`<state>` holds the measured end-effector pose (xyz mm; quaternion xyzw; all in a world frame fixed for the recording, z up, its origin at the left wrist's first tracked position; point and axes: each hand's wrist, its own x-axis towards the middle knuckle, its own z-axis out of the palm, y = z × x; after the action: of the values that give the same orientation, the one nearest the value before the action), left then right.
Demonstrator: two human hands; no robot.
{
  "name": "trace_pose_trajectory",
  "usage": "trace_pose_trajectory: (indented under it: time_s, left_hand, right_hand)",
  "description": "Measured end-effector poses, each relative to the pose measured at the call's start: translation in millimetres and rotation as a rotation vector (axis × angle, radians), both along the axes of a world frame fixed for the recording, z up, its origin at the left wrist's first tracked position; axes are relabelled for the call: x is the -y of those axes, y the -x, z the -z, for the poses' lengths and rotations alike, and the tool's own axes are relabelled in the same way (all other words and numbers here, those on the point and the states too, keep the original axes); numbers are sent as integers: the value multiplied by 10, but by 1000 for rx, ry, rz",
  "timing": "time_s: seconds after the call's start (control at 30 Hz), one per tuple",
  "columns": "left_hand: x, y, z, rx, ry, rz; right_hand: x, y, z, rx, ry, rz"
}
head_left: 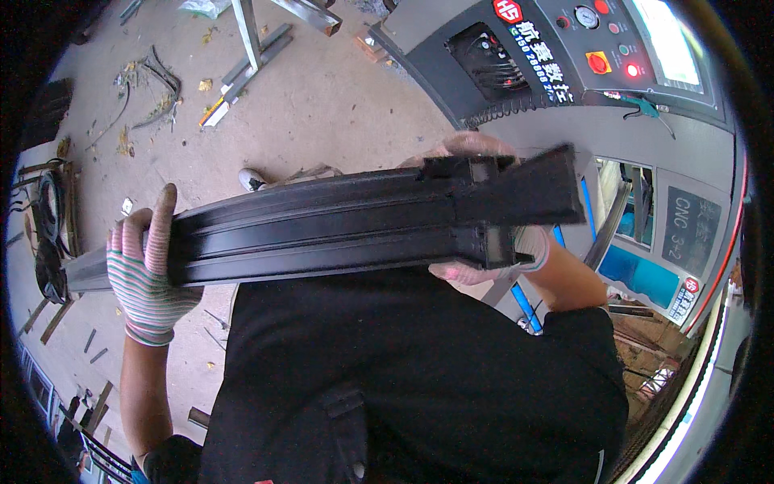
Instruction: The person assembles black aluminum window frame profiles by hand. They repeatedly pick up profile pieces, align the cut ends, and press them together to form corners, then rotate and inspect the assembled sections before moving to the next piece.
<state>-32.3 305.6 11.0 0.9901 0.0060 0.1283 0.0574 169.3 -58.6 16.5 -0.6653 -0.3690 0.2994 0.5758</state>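
A long black ribbed profile [322, 230] lies across the front of my body, its right end slightly higher than its left. At that right end is a crosswise bracket-like part with a flared black piece [528, 194] sticking out past it. My left hand [149, 278], in a striped knit glove, is closed around the profile near its left end, fingers over the far edge. Under the right end, my right hand [534, 246] supports it in a similar glove. Parts of that hand show on both sides of the profile; its palm and most of its fingers are hidden.
A grey machine with a control panel [564, 52], a lit screen [667, 44] and a coiled cord stands at the right. Metal bars [246, 64] lie at the top. Cables [157, 85] and debris litter the floor on the left, beside black coiled hoses [50, 210].
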Motion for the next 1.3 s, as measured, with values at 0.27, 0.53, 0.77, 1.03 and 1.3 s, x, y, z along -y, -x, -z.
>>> trace_pose_trajectory:
  time_s: [0.27, 0.53, 0.77, 1.03, 1.3]
  left_hand:
    - [-217, 1, -45, 69, -100, 48]
    - [-304, 4, -28, 78, -138, 99]
    - [-269, -25, 3, 91, -111, 96]
    - [-262, -42, -25, 101, -134, 119]
    - [-222, -63, -16, 54, -125, 124]
  right_hand:
    - [-374, 35, 161, 244, -441, -37]
    - [-353, 61, 165, 254, -469, -67]
    - [-272, -82, 211, 321, -430, -158]
    - [-152, -57, 275, 376, -372, -138]
    - [-227, 194, 269, 393, -382, 101]
